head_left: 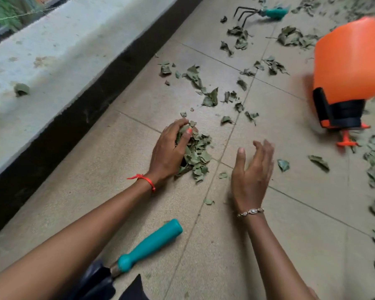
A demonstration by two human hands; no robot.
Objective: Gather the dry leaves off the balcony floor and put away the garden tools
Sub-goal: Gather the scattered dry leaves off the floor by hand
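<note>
Now gripping leaf pile (198, 152) from its left flank with curled left hand (168, 151); flanking right side, apart, with splayed, empty right hand (250, 174).

home balcony, tiled floor (268, 245), parapet ledge (52, 68)

Floor (117, 202): beige textured tiles, pale grout lines. Dark skirting band (74, 111) along the floor's left edge. Weathered grey-white ledge (63, 50) beyond the band. Soft daylight.

Soft, even daylight, faint shadows; orange sprayer (349, 61) motion-blurred, edges bent by wide-angle distortion.
</note>
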